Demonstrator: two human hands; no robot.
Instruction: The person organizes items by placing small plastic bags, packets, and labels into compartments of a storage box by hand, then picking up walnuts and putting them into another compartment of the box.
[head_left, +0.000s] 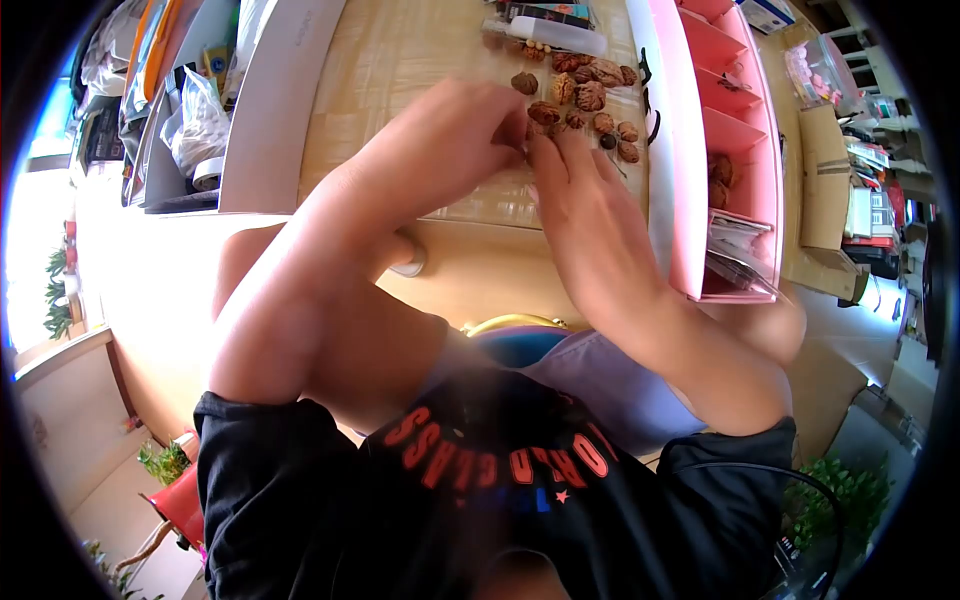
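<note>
On the wooden table (400,60), my left hand (470,125) and my right hand (580,185) meet at their fingertips. The left fingers are bent inward and partly hidden; anything between them is too small to make out. The right fingers stretch forward close together, with their tips beside the nearest brown nuts. Several wrinkled brown nuts (591,96) lie just beyond and to the right of both hands. A darker nut (524,83) sits a little apart, above my left hand. Behind the nuts are a whitish tube (558,35) and small packages.
A pink divided box (735,130) stands along the right side, with nuts and plastic packets in its compartments. At the left is a white box wall (277,110), beside a clear plastic bag (203,120). An open cardboard box (826,190) is farther right.
</note>
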